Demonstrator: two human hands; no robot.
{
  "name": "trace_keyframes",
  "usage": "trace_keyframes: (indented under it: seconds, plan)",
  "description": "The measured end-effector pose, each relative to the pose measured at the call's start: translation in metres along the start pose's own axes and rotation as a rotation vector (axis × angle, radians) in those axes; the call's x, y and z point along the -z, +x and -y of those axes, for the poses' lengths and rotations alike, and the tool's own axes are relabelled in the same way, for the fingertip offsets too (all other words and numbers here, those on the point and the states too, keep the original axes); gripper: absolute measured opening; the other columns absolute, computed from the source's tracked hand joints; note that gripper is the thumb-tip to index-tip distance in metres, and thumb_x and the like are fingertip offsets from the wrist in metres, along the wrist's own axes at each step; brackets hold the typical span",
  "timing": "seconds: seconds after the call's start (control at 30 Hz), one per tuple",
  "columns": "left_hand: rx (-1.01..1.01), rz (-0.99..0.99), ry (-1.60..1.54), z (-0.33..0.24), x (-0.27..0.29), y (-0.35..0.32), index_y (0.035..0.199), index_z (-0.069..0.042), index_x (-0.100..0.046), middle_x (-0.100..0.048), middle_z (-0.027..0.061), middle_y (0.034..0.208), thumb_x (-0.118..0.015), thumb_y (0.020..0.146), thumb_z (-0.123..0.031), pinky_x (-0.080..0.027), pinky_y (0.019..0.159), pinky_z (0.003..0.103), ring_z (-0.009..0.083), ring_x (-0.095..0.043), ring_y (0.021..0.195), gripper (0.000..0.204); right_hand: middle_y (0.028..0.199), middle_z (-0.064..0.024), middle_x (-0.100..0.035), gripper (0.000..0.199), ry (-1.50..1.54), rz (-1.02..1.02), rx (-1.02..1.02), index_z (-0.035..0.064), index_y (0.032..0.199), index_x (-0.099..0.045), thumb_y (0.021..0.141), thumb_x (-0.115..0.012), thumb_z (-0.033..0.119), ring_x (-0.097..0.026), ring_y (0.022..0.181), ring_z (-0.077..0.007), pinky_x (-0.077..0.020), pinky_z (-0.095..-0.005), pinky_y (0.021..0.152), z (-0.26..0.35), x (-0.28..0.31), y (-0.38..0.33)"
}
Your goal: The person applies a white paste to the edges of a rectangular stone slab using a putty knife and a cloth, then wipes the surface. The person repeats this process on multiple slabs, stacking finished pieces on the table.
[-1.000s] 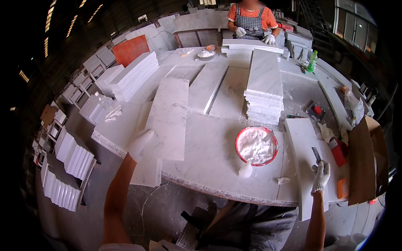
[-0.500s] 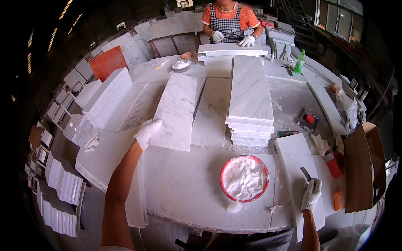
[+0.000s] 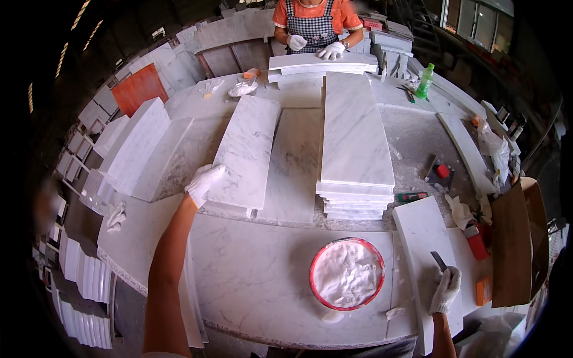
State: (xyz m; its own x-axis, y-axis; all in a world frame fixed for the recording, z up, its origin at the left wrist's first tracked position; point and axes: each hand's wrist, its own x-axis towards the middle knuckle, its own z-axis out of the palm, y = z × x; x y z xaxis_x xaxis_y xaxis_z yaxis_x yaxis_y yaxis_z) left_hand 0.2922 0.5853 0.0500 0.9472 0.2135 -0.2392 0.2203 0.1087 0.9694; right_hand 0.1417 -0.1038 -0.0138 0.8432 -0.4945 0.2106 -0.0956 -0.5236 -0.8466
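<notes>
My gloved left hand (image 3: 204, 184) is at the near left corner of a grey-veined white marble slab (image 3: 245, 152), its fingers closed on the edge. This slab lies at an angle, partly over another flat slab (image 3: 292, 167). At the lower right, my gloved right hand (image 3: 446, 291) is closed round a putty knife, with the dark blade (image 3: 439, 261) pointing up and left above a narrow white slab (image 3: 421, 232). The glove hides the knife's handle. Between my hands stands a red-rimmed tub (image 3: 311, 280) of white paste (image 3: 347, 273).
A stack of marble slabs (image 3: 355, 131) rises mid-bench. More slabs (image 3: 134, 146) stand at left. An open cardboard box (image 3: 507, 238), an orange box (image 3: 483, 292) and a green-handled cutter (image 3: 412, 196) are at right. Across the bench, a gloved co-worker (image 3: 313, 30) touches a slab pile (image 3: 322, 62).
The view has shifted a little. My left hand and the marble slab have moved slightly away from the bench's near part. My right hand keeps the putty knife in nearly the same place.
</notes>
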Motion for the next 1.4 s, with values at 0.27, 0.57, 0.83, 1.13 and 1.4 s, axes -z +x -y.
trace_keyframes:
  seconds: [0.27,0.57,0.83,1.13,1.4]
  plan:
    - [0.074,-0.188,0.306,0.003,0.003,0.005,0.106,0.0,-0.068,-0.07,0.0072,0.098,-0.066,0.093,-0.026,-0.054,0.075,0.029,0.0138,-0.066,0.085,0.03,0.076,0.0001,-0.048,0.011,-0.04,0.009,0.008,0.0042,0.096,-0.055,0.1,-0.048,0.011,-0.042,0.063,-0.0066,-0.0371,-0.0246,0.058,-0.006,0.003,0.0]
    - [0.061,-0.3,0.783,0.018,0.04,0.031,0.101,0.001,-0.068,-0.071,0.0175,0.095,-0.07,0.082,-0.053,-0.05,0.078,0.039,0.0267,-0.066,0.088,0.057,0.072,0.0008,-0.046,0.011,-0.02,-0.004,0.026,0.0044,0.094,-0.055,0.1,-0.049,0.011,-0.04,0.062,-0.0062,-0.0358,-0.0245,0.057,-0.01,-0.001,0.0]
    - [-0.201,-0.577,1.58,-0.069,0.001,-0.003,0.102,-0.01,-0.067,-0.067,0.0211,0.108,-0.057,0.091,-0.045,-0.049,0.086,0.049,0.0408,-0.063,0.1,0.038,0.076,-0.001,-0.049,0.009,0.001,0.031,-0.017,0.0028,0.096,-0.057,0.099,-0.051,0.009,-0.045,0.064,-0.0076,-0.0394,-0.025,0.061,0.005,0.003,0.001]
    - [-0.667,-0.291,1.088,-0.061,-0.17,-0.112,0.109,-0.007,-0.067,-0.07,0.0163,0.102,-0.062,0.092,-0.033,-0.051,0.085,0.041,0.0345,-0.067,0.095,0.031,0.085,-0.0036,-0.056,0.01,0.096,0.004,0.063,0.0001,0.1,-0.059,0.098,-0.053,0.008,-0.052,0.077,-0.0108,-0.0451,-0.0253,0.074,-0.004,0.007,0.001]
    - [-1.048,0.635,0.792,-0.031,-0.319,-0.303,0.101,-0.008,-0.066,-0.07,0.0065,0.085,-0.072,0.087,-0.022,-0.052,0.061,0.029,0.0146,-0.067,0.069,0.02,0.081,-0.0045,-0.06,0.012,0.294,-0.021,-0.063,0.0032,0.1,-0.06,0.099,-0.056,0.014,-0.056,0.066,-0.0094,-0.0463,-0.0264,0.064,0.004,0.022,0.004]
